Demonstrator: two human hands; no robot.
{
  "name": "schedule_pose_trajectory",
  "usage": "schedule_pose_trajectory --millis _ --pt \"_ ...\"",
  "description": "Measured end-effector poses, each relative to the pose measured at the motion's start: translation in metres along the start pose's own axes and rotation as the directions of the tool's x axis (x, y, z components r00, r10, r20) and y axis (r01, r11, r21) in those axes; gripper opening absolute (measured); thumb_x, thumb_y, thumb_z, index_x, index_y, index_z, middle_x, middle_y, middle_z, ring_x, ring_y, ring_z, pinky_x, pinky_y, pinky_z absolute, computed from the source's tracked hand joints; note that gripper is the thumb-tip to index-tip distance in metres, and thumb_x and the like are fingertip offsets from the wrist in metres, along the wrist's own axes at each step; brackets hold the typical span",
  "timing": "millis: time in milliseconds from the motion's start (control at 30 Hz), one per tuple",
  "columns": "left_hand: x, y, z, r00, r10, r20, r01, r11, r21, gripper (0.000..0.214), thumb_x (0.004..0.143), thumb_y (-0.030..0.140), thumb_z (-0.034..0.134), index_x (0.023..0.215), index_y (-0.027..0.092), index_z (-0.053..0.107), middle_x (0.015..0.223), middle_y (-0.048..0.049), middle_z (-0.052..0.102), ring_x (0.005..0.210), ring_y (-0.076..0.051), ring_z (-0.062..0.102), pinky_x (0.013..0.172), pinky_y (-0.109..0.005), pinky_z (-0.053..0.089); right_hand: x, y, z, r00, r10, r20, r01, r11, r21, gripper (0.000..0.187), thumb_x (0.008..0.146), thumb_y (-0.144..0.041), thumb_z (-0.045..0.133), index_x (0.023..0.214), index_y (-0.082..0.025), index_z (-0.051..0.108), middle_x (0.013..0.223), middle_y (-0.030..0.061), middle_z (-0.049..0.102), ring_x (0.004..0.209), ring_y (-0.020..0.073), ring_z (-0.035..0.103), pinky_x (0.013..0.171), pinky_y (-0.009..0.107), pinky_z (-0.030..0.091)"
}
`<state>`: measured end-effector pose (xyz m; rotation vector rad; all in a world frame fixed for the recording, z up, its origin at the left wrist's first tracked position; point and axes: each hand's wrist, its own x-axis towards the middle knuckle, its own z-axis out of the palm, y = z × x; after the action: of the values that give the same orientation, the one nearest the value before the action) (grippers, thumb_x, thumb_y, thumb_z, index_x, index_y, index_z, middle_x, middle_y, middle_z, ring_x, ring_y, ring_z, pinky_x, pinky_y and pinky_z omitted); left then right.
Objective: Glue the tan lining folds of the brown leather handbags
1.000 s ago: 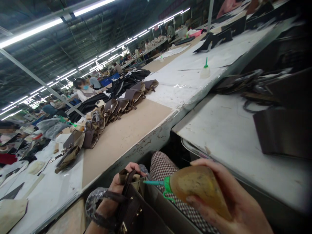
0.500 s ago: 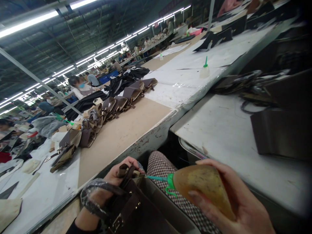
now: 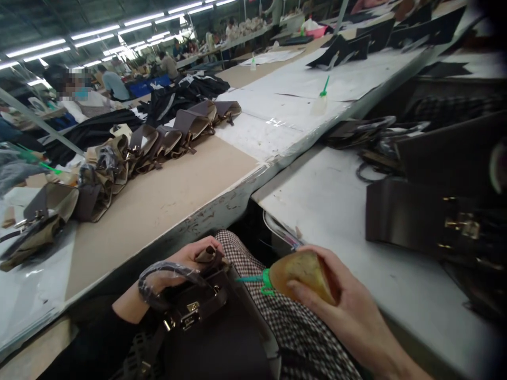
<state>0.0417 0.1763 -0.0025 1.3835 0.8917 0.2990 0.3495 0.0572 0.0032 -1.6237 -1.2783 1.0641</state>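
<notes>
A dark brown handbag (image 3: pixel 222 332) with gold clasps rests on my lap over checked trousers. My left hand (image 3: pixel 186 261) grips its top edge near the plastic-wrapped handle (image 3: pixel 166 272), fingers curled closed. My right hand (image 3: pixel 340 306) is wrapped round a yellowish glue bottle (image 3: pixel 303 274) with a green nozzle (image 3: pixel 253 278) that points left at the bag's upper edge, close to my left fingers.
A long workbench (image 3: pixel 158 200) ahead carries a row of brown bags (image 3: pixel 158 142) and black material. A white side table (image 3: pixel 340 211) on the right holds dark brown bag parts (image 3: pixel 420 216). Another small glue bottle (image 3: pixel 320 103) stands farther off. Other people work in the background.
My view has tilted down and shifted, so more of the bag on my lap shows. Both hands keep their hold; the nozzle stays near the bag's top edge.
</notes>
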Motion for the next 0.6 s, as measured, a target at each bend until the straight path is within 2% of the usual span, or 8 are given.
schedule_pose_trajectory --millis 300,433,600 --pt "0.007 0.003 0.008 1.0 0.003 0.013 -0.005 0.992 0.125 0.02 0.088 0.02 0.066 0.107 0.02 0.062 0.105 -0.005 0.065 0.095 -0.02 0.062 0.089 -0.035 0.05 0.02 -0.001 0.007 0.977 -0.215 0.01 0.214 0.962 -0.169 0.051 0.083 -0.053 0.073 0.122 -0.027 0.053 0.116 0.007 0.067 0.098 0.0264 0.067 0.088 0.043 0.056" --pt "0.009 -0.001 0.008 1.0 0.016 0.017 -0.019 0.98 0.198 0.021 0.086 0.02 0.065 0.107 0.02 0.064 0.107 -0.0049 0.065 0.096 -0.022 0.062 0.09 -0.035 0.05 0.02 -0.004 0.002 0.972 -0.226 0.064 0.234 0.952 -0.198 0.045 0.085 -0.051 0.072 0.119 -0.026 0.054 0.111 0.0062 0.067 0.094 0.0247 0.067 0.083 0.04 0.056" --pt "0.008 -0.004 0.014 0.999 -0.024 0.03 0.021 0.994 0.104 0.025 0.085 0.023 0.067 0.109 0.021 0.062 0.105 -0.0053 0.068 0.094 -0.023 0.063 0.086 -0.035 0.053 0.013 -0.002 -0.007 0.976 -0.172 0.136 0.2 0.953 -0.228 0.044 0.086 -0.05 0.07 0.119 -0.026 0.054 0.108 0.0058 0.068 0.092 0.024 0.067 0.081 0.039 0.056"
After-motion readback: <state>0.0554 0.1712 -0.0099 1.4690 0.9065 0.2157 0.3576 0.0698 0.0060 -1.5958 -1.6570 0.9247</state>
